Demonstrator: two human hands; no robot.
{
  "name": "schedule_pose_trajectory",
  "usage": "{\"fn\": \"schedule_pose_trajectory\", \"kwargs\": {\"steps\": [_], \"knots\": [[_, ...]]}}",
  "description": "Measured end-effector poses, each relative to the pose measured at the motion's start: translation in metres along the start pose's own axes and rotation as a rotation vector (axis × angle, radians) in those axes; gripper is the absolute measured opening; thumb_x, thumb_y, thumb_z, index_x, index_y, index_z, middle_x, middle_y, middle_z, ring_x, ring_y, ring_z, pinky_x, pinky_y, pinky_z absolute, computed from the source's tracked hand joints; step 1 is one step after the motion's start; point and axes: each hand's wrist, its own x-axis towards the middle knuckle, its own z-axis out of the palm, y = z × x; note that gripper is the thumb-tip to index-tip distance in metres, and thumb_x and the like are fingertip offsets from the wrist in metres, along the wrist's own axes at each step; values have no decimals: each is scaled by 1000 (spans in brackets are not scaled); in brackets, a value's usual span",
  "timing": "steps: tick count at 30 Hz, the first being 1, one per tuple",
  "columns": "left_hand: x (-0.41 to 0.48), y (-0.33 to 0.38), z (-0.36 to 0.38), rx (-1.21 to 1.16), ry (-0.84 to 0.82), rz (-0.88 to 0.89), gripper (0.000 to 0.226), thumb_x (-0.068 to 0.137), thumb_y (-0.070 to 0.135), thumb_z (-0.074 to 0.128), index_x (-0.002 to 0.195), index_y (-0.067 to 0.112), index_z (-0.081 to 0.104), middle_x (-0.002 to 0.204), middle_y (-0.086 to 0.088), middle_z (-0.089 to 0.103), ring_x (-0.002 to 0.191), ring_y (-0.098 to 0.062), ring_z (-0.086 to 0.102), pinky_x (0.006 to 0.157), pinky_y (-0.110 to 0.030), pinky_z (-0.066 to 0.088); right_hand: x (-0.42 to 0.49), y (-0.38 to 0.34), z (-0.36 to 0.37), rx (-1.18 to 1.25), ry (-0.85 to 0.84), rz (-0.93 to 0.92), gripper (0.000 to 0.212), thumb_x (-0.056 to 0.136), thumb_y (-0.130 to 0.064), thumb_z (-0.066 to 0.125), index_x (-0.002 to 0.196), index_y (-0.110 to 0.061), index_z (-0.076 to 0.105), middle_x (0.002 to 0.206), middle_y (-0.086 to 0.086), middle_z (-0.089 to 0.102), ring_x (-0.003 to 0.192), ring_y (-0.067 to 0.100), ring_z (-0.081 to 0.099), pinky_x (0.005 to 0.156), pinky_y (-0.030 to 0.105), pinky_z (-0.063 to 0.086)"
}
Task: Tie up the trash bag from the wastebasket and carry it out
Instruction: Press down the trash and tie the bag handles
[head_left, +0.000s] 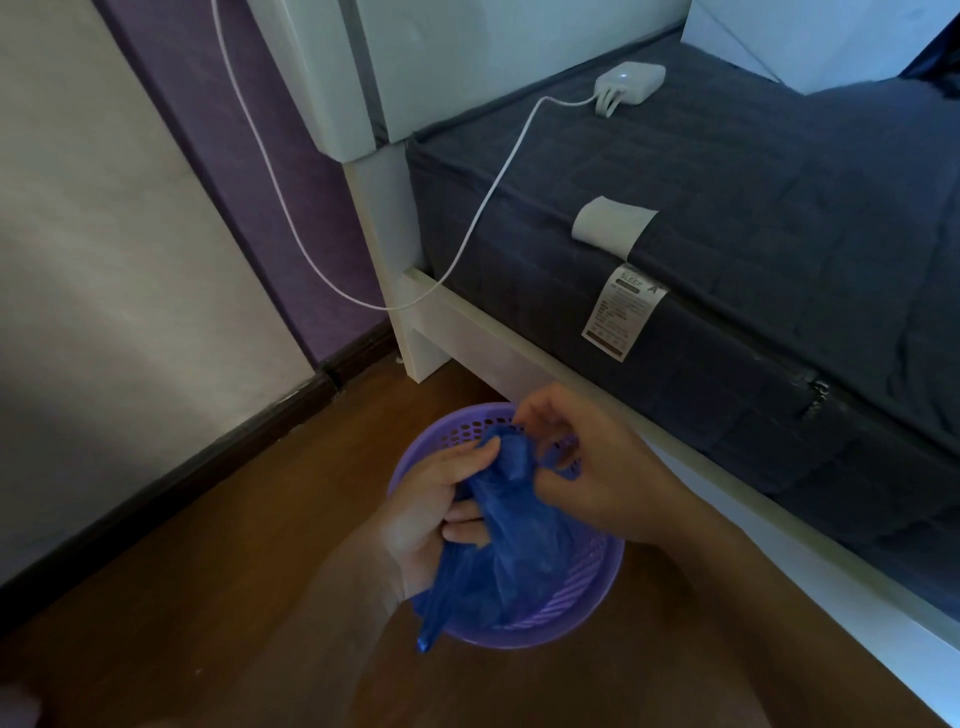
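A round purple wastebasket (582, 608) with a perforated wall stands on the wooden floor beside the bed. A blue trash bag (511, 545) sits in it, its top gathered into a bunch above the rim. My left hand (436, 514) grips the bunched neck of the bag from the left. My right hand (592, 462) pinches a flap of the bag's top edge from the right, over the far side of the basket. A loose tail of the bag (428, 636) hangs over the near rim.
A white bed frame (467, 322) with a dark blue mattress (753, 234) runs along the right. A white charger (628, 80) lies on the mattress, its cable (291, 228) drooping toward the wall. A dark skirting board (171, 473) lines the wall at left.
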Motion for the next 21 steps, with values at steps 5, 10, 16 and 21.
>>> {"fn": "schedule_pose_trajectory", "kwargs": {"steps": [5,10,16,21], "knots": [[0,5,-1,112,22,56,24,98,26,54,110,6,60,61,-1,26,41,-4,26,37,-14,22,0,7,4,-53,-21,0,23,79,-35,76,95,-29,59,92,-14,62,89,5,62,74,22,53],[3,8,-2,829,245,300,19,95,31,59,95,14,68,64,-5,59,49,-19,50,47,-28,40,2,4,-3,113,7,15,34,78,-47,71,68,-15,64,75,0,56,69,18,58,64,34,49],[-6,11,-10,1345,446,522,44,91,57,40,84,23,68,75,-10,69,66,-25,64,60,-38,50,1,-13,-10,508,-31,309,49,85,-45,58,68,2,59,61,17,44,54,24,41,50,22,45],[-9,22,-29,1446,434,310,33,104,34,36,87,27,63,84,-1,69,72,-13,64,59,-21,45,-1,-6,-20,611,22,591,45,102,-24,42,66,-16,68,45,-7,47,50,11,30,52,28,23]]}}
